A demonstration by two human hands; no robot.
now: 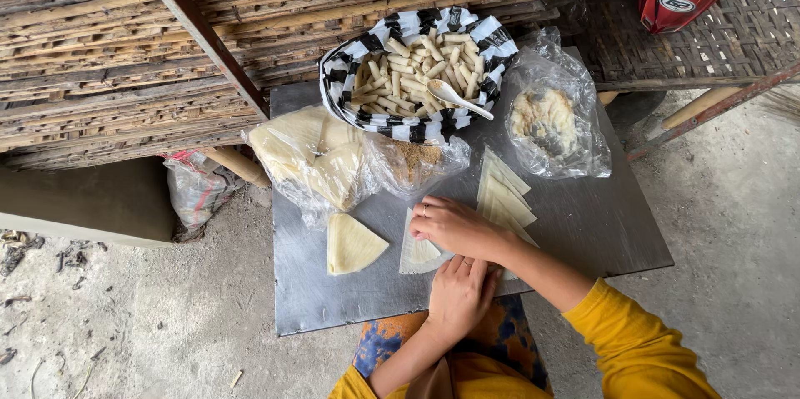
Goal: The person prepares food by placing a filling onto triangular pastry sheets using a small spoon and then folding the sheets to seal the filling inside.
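- The right hand (454, 226) lies flat, fingers loose, on a triangular pastry sheet (418, 251) at the metal tray's (583, 224) near edge.
- The left hand (460, 291) presses the same sheet's near corner; whether it pinches is unclear.
- A second triangle (350, 243) lies left of the sheet.
- The black-and-white bowl (492, 41) sits at the tray's far edge.

Plastic bags on and beside my metal table

A clear bag of pale wrappers (308, 157) lies at my table's left; touching it, a small clear bag of brown crumbs (414, 164); at the right, a clear bag of pale lumpy filling (552, 120). A crumpled bag (196, 191) sits on the ground, left.
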